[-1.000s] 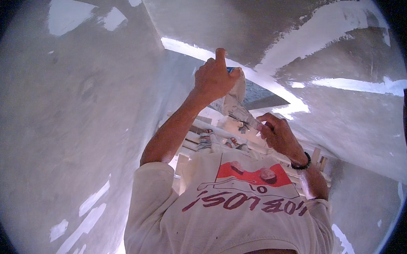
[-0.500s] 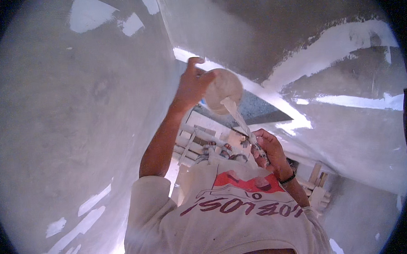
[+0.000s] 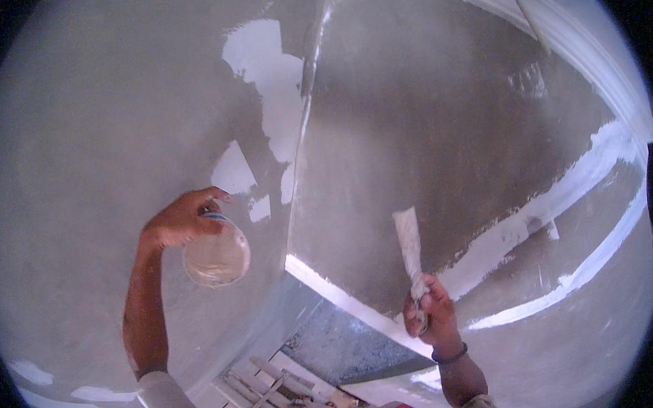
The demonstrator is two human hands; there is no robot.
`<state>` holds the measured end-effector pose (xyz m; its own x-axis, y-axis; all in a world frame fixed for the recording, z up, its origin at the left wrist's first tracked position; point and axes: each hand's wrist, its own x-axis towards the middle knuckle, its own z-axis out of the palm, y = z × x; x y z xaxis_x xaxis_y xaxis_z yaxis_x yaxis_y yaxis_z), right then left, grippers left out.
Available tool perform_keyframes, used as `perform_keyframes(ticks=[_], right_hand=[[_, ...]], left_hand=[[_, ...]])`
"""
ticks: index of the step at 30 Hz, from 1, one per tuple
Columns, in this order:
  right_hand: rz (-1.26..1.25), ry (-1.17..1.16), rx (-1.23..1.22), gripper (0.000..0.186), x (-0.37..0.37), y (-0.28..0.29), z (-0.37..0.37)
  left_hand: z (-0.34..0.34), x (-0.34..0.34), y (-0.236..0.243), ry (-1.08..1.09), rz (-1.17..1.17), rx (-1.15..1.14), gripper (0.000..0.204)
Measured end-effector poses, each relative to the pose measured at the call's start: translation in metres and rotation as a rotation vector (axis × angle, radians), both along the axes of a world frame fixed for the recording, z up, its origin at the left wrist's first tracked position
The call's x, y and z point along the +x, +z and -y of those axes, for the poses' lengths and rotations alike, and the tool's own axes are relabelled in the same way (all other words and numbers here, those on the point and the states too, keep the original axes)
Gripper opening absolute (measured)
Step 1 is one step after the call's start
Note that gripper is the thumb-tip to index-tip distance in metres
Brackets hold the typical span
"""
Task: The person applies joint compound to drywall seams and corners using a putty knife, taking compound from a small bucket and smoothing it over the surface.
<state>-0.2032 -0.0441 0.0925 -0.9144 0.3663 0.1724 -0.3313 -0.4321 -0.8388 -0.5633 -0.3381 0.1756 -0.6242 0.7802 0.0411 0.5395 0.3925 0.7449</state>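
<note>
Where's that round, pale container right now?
In the head view, the round, pale container is left of centre, held in the left hand, pictured just below white patches on the grey wall.

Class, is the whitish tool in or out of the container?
Out: the right hand holds the tool apart from the container in the left hand.

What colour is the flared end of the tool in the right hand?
Whitish: the flared end shows best in the head view.

wall [image 3: 443,168]: matt, patchy | sleeve [image 3: 173,404]: cloth | tool [image 3: 409,236]: white-smeared | tub [image 3: 220,258]: paste-coated
</note>
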Motion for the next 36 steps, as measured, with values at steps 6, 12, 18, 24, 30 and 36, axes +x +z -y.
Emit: perform_keyframes(ticks=[6,12,18,24,30,36], right_hand=[[-0.091,-0.142,0.548,0.037,-0.078,0.128,-0.032],[-0.171,-0.563,1.333,0.034,-0.176,0.281,-0.054],[-0.57,-1.424,2.484,0.031,-0.25,0.401,-0.078],[-0.218,-1.638,2.847,0.031,-0.29,0.421,-0.049],[-0.252,-1.746,2.986,0.028,-0.303,0.434,-0.052],[0.004,-1.727,3.077,0.029,-0.314,0.451,-0.042]], left_hand=[[0.025,-0.027,0.001,-0.092,0.079,0.184,0.073],[0.024,-0.025,0.002,-0.119,-0.009,0.114,0.075],[0.025,-0.021,0.006,-0.142,-0.052,0.079,0.076],[0.027,-0.021,0.007,-0.119,-0.04,0.028,0.079],[0.028,-0.024,0.003,-0.136,-0.037,0.022,0.077],[0.027,-0.025,0.001,-0.159,-0.064,0.035,0.075]])
